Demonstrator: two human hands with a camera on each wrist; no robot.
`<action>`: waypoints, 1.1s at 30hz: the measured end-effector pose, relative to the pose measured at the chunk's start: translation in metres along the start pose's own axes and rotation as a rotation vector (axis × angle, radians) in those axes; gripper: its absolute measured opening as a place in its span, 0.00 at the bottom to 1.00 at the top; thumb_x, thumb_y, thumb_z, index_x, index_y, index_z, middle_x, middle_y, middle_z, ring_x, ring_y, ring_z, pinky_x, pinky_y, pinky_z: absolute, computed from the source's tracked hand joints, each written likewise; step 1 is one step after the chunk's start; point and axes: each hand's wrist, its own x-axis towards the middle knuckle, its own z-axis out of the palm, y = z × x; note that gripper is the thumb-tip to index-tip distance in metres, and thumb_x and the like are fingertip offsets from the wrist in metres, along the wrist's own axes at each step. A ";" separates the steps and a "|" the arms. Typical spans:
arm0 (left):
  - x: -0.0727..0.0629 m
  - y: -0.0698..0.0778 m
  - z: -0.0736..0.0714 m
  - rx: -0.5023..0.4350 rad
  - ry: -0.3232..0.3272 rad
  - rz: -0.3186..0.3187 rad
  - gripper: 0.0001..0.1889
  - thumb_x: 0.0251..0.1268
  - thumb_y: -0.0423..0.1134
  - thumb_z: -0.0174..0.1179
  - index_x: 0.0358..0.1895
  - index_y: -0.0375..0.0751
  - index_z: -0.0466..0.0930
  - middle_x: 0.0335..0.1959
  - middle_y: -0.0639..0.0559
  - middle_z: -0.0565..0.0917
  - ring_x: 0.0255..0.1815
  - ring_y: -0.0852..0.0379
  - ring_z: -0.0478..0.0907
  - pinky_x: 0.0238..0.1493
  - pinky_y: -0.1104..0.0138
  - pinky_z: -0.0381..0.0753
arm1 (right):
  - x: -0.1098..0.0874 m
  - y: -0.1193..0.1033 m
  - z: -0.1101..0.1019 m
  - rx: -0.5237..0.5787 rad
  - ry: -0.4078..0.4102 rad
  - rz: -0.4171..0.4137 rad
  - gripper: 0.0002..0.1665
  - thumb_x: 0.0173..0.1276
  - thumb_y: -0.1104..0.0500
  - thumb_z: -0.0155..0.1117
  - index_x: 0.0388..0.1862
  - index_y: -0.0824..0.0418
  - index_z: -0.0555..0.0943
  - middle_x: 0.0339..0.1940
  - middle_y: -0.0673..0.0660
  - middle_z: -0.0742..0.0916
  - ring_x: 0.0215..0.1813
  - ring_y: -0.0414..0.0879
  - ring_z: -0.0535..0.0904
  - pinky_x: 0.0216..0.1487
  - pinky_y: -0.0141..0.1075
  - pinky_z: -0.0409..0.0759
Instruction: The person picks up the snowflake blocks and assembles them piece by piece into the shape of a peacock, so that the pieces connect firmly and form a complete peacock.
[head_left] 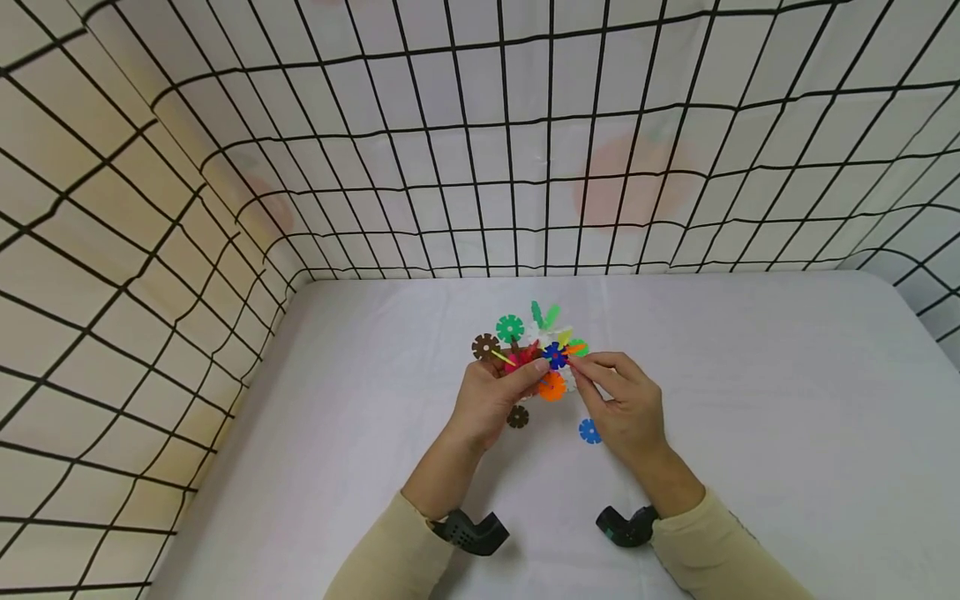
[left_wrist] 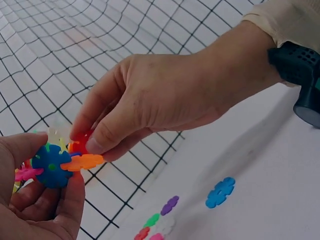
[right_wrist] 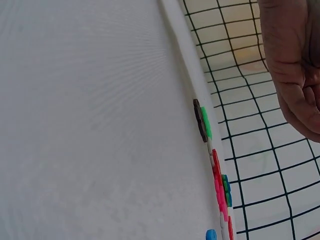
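Observation:
My left hand (head_left: 491, 396) grips a cluster of notched plastic discs joined together, thumb along its near side. A blue disc (left_wrist: 52, 166) and an orange disc (left_wrist: 82, 162) in the cluster face the left wrist view. From the right, my right hand (head_left: 626, 404) pinches a red notched disc (left_wrist: 79, 143) between thumb and fingers at the cluster's edge. That disc overlaps the orange one in the left wrist view. The fingers hide part of it. In the right wrist view only part of the right hand (right_wrist: 295, 70) shows.
On the white table (head_left: 750, 433) lie loose notched discs: a blue one (head_left: 590, 431) beside the right hand, a dark brown one (head_left: 517, 417) under the left. Several more, including a green one (head_left: 510, 327), lie behind the hands. Black wire mesh (head_left: 525, 150) rises around the table's far and left sides.

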 end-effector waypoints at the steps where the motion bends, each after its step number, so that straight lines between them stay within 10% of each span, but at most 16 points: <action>1: 0.000 0.000 0.000 0.010 0.004 0.003 0.18 0.65 0.41 0.69 0.52 0.30 0.84 0.35 0.53 0.89 0.33 0.60 0.83 0.45 0.66 0.86 | 0.000 0.000 0.000 -0.002 -0.002 -0.005 0.13 0.57 0.72 0.76 0.43 0.67 0.90 0.37 0.61 0.88 0.38 0.54 0.87 0.48 0.17 0.80; 8: -0.001 -0.002 0.000 -0.028 -0.022 0.019 0.20 0.64 0.37 0.69 0.57 0.31 0.80 0.44 0.48 0.90 0.39 0.60 0.88 0.51 0.63 0.88 | -0.001 -0.001 0.002 -0.004 0.003 -0.010 0.10 0.66 0.63 0.72 0.42 0.68 0.90 0.37 0.62 0.89 0.37 0.55 0.88 0.45 0.17 0.80; 15: 0.000 -0.002 -0.002 -0.096 -0.096 0.004 0.23 0.66 0.36 0.68 0.61 0.31 0.76 0.45 0.52 0.89 0.42 0.59 0.88 0.53 0.62 0.88 | -0.001 -0.001 0.004 0.011 0.067 -0.015 0.20 0.46 0.81 0.76 0.38 0.68 0.91 0.33 0.64 0.89 0.38 0.50 0.87 0.50 0.18 0.80; 21: 0.001 -0.003 -0.003 -0.110 -0.130 0.005 0.23 0.69 0.36 0.66 0.63 0.30 0.74 0.48 0.49 0.88 0.44 0.58 0.88 0.55 0.61 0.87 | 0.001 -0.001 0.002 0.015 0.055 -0.038 0.10 0.57 0.72 0.77 0.39 0.68 0.91 0.34 0.62 0.89 0.36 0.55 0.87 0.52 0.19 0.80; 28: 0.004 -0.005 -0.007 -0.162 -0.058 -0.038 0.22 0.71 0.38 0.65 0.63 0.34 0.75 0.54 0.45 0.87 0.46 0.57 0.87 0.56 0.63 0.86 | 0.004 -0.003 -0.004 -0.048 -0.160 0.154 0.20 0.55 0.71 0.79 0.47 0.66 0.86 0.42 0.59 0.89 0.44 0.51 0.88 0.51 0.19 0.80; 33: 0.006 -0.002 -0.010 -0.189 -0.029 -0.036 0.22 0.71 0.40 0.65 0.62 0.36 0.73 0.54 0.48 0.83 0.51 0.57 0.84 0.57 0.65 0.85 | 0.011 0.001 -0.022 -0.113 -0.522 0.484 0.17 0.62 0.60 0.78 0.49 0.59 0.85 0.43 0.53 0.89 0.43 0.46 0.85 0.47 0.27 0.84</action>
